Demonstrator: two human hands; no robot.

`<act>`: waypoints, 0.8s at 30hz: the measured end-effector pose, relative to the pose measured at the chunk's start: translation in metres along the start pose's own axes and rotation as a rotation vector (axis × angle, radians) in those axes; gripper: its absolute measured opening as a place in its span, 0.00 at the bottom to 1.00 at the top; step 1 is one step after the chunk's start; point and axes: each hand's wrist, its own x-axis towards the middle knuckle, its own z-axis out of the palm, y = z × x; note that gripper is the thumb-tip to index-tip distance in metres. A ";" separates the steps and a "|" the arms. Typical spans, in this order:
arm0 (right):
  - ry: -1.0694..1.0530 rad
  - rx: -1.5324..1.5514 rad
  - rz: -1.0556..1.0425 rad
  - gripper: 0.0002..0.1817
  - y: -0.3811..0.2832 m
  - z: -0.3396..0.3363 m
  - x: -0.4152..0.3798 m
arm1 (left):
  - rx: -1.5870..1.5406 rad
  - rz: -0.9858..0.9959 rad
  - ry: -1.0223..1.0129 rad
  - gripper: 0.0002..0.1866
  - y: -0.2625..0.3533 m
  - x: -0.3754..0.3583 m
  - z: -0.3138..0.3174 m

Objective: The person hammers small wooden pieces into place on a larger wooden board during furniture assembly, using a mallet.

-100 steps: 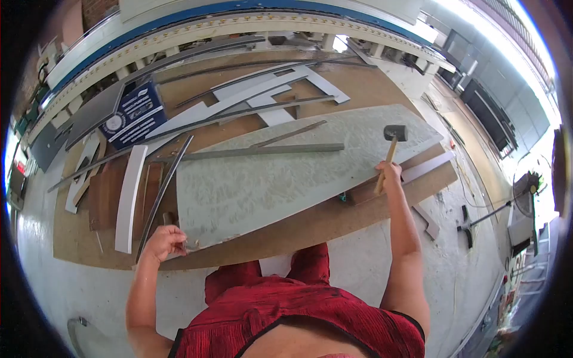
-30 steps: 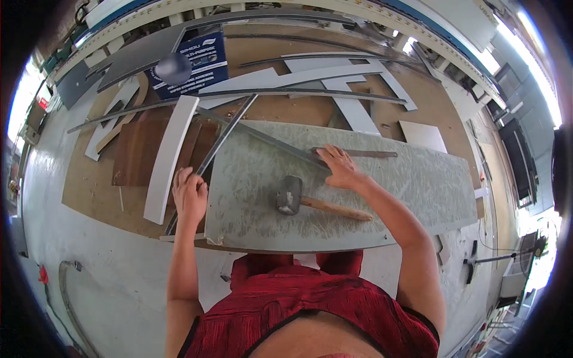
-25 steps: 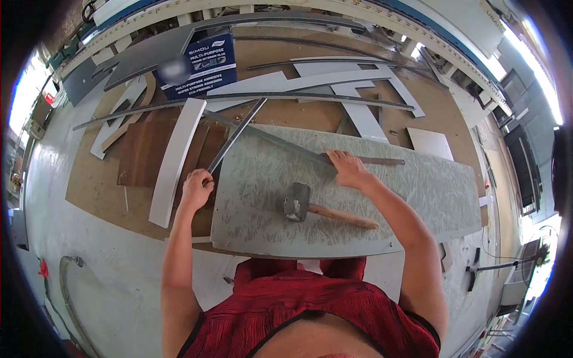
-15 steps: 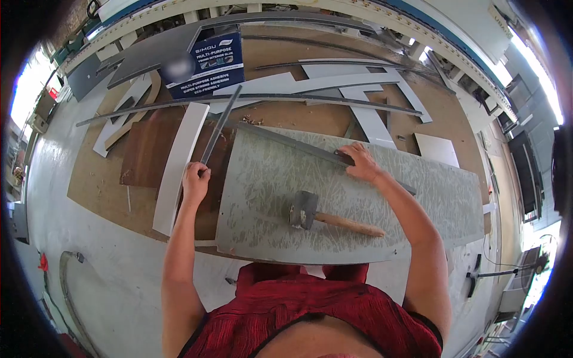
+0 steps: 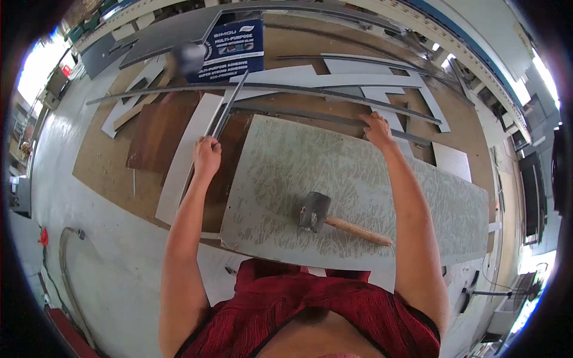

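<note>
My left hand [image 5: 207,156] is closed on the near end of a thin dark grey strip [image 5: 234,98], which points away from me over the long white panel [image 5: 190,152]. My right hand [image 5: 378,130] grips a second, longer dark metal strip [image 5: 322,116], which lies crosswise just past the far edge of the grey-green patterned board [image 5: 280,161]. On that board rests a rubber mallet [image 5: 315,212], its wooden handle pointing right. Neither hand touches the mallet.
A blue adhesive box [image 5: 239,45] stands at the back left. Another long dark strip [image 5: 274,88], white cut panels [image 5: 286,76] and a brown wood panel [image 5: 161,131] lie on the brown worktable. A machine beam [image 5: 418,24] runs behind.
My right hand has carried its metal strip away from me, off the patterned board to beyond its far edge. My left hand has moved slightly forward with its strip. The view has shifted a little.
</note>
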 end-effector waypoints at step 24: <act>0.169 0.268 -0.145 0.23 -0.120 -0.020 -0.275 | -0.513 -0.143 -0.217 0.07 0.075 0.064 0.066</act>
